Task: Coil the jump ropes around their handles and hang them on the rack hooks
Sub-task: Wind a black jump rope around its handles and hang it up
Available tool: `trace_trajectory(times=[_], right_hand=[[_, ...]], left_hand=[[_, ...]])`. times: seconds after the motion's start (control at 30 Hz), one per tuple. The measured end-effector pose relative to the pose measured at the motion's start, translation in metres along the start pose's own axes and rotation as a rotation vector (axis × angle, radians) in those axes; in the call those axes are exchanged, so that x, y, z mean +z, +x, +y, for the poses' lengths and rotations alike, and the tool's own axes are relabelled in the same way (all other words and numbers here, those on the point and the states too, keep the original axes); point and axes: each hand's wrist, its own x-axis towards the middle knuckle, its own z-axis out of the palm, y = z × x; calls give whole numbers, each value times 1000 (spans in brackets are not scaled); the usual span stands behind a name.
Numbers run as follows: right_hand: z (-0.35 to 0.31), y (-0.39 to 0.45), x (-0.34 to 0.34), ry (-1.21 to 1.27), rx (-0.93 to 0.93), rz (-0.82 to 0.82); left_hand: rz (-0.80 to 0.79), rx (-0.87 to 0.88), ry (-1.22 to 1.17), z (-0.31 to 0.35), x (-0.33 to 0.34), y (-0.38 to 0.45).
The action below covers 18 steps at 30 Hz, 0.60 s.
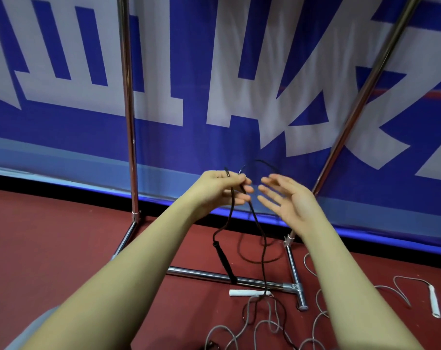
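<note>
My left hand [224, 189] pinches the black rope [252, 218] up high so it hangs free; my right hand [287, 200] waits wide open.

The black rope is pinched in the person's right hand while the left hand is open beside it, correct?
Not quite: the head view shows the hands swapped. The left hand pinches the black rope in its fingers, while the right hand is open beside it.

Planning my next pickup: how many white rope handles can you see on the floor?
2: one white handle lies beside the rack's base bar, another white handle at far right. More may be hidden.
</note>
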Motion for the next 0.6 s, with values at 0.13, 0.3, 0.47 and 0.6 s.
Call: trace_trajectory(times=[0.13, 0.3, 0.47, 0.6], right_hand=[[12, -3, 2, -397, 191, -194], [18, -10, 9, -686, 214, -287], [6, -5, 18, -80, 88, -183], [-3, -4, 26, 306, 27, -191]], left_hand=[[120, 61, -183, 10, -5, 2], [175, 88, -237, 16, -17, 4], [132, -80, -121, 9, -23, 4], [-81, -264, 102, -4, -11, -3]])
